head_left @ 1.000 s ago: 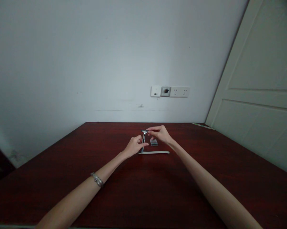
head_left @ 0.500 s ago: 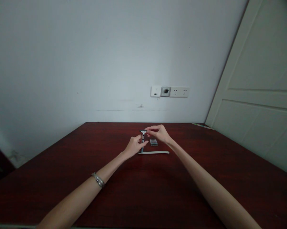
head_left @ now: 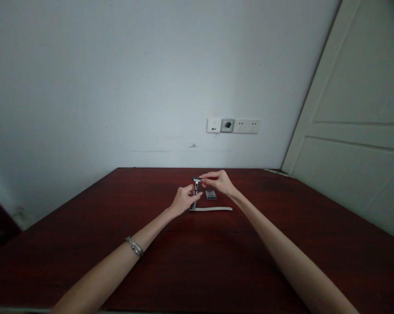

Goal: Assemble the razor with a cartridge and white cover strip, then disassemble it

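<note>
Holding the razor (head_left: 196, 192) upright by its handle, left hand (head_left: 183, 200) is clamped on it; right hand (head_left: 220, 182) pinches its head. Head looks seated, tightness unclear. Small case (head_left: 211, 195) and white strip (head_left: 213, 209) lie untouched on the table (head_left: 197, 270).

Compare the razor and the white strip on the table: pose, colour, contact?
The razor stands upright; the white strip lies flat on the table. The razor is dark and metallic, the strip pale. The left hand holds the razor's handle and the right hand pinches at its head; no hand touches the strip. Both are slim, elongated items near the table's middle, and the razor's foot is close to the strip's left end.
</note>
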`<state>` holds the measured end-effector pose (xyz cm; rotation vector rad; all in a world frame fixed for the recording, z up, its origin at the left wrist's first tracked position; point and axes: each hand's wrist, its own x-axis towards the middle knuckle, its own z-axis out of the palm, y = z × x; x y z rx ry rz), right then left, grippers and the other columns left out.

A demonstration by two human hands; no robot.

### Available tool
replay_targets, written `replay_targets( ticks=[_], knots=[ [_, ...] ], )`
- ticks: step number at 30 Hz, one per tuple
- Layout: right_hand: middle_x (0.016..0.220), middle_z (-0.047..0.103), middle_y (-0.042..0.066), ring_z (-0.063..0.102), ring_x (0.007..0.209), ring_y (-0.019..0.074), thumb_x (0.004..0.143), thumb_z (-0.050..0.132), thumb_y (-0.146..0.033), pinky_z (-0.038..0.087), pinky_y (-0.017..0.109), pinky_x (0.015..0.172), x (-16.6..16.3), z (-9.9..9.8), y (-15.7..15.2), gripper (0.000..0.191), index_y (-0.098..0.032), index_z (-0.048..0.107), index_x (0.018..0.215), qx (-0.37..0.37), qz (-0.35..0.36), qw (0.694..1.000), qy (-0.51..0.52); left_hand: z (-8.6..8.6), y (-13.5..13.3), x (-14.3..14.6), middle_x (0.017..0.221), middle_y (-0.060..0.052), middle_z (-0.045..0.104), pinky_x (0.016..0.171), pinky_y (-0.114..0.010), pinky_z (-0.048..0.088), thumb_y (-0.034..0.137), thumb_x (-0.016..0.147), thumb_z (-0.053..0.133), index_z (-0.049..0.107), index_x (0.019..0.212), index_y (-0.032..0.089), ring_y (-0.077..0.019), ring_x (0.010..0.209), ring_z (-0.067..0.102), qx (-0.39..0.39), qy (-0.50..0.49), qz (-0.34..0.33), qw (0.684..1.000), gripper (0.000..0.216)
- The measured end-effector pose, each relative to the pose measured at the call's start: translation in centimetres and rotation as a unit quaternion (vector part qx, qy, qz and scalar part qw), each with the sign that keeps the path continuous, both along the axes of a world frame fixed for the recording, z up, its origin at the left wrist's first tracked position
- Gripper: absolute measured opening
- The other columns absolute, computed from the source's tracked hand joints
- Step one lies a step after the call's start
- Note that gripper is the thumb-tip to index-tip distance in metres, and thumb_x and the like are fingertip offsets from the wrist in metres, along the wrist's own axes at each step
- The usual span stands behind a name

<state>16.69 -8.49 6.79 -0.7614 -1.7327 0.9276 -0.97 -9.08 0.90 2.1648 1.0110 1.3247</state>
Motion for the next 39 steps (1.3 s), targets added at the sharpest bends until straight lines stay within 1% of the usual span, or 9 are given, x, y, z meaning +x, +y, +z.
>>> replay_targets(
  ticks=[7,14,20,27,33,39],
  knots=[
    [0.066,0.068,0.006,0.061,0.056,0.0138,0.064,0.066,-0.03,0.05,0.027,0.057,-0.2,0.3,-0.2,0.025,-0.012,0.072,0.081,0.004,-0.003,1.0,0.003,0.1,-0.1,0.0,0.053,0.004,0.045,0.05,-0.019,0.036,0.039,0.075,0.057,0.049,0.06,0.013,-0.0066,0.05,0.04,0.025,-0.003,0.007,1.0,0.03],
    [0.065,0.068,0.004,0.061,0.057,0.0132,0.064,0.067,-0.028,0.05,0.027,0.06,-0.2,0.4,-0.2,0.024,-0.012,0.072,0.081,-0.007,0.007,1.0,0.012,0.3,-0.2,0.0,0.052,0.004,0.043,0.049,-0.019,0.034,0.038,0.076,0.056,0.046,0.059,0.015,-0.0067,0.049,0.039,0.034,0.004,0.025,0.999,0.03],
    [0.065,0.069,0.005,0.062,0.057,0.0135,0.063,0.07,-0.03,0.051,0.029,0.061,-0.3,0.2,-0.1,0.027,-0.012,0.072,0.083,-0.032,0.009,0.999,0.034,0.5,-0.2,-0.4,0.051,0.005,0.041,0.048,-0.019,0.029,0.038,0.077,0.054,0.048,0.061,0.016,-0.0059,0.047,0.035,0.078,0.04,0.039,0.995,0.029],
    [0.066,0.069,0.006,0.062,0.058,0.0135,0.061,0.072,-0.03,0.051,0.029,0.062,-0.8,0.4,-0.3,0.028,-0.012,0.072,0.083,-0.045,-0.001,0.997,0.063,0.8,-0.2,-0.6,0.051,0.005,0.042,0.045,-0.019,0.028,0.037,0.077,0.055,0.049,0.063,0.016,-0.0052,0.046,0.034,0.1,0.045,0.038,0.993,0.026],
    [0.065,0.069,0.004,0.063,0.058,0.0135,0.058,0.074,-0.03,0.051,0.029,0.064,-1.3,0.6,-0.6,0.028,-0.012,0.072,0.08,-0.06,0.001,0.994,0.094,0.8,0.1,-0.6,0.051,0.006,0.043,0.045,-0.018,0.028,0.035,0.078,0.056,0.049,0.065,0.015,-0.0045,0.045,0.035,0.132,0.046,0.047,0.989,0.024],
    [0.066,0.07,0.004,0.064,0.061,0.0147,0.056,0.075,-0.03,0.053,0.031,0.068,-1.5,1.0,-1.0,0.028,-0.013,0.072,0.079,-0.082,0.002,0.99,0.114,1.0,0.0,-0.7,0.05,0.006,0.042,0.044,-0.018,0.028,0.035,0.077,0.057,0.045,0.061,0.016,-0.0044,0.044,0.034,0.152,0.042,0.053,0.986,0.027]
  ],
)
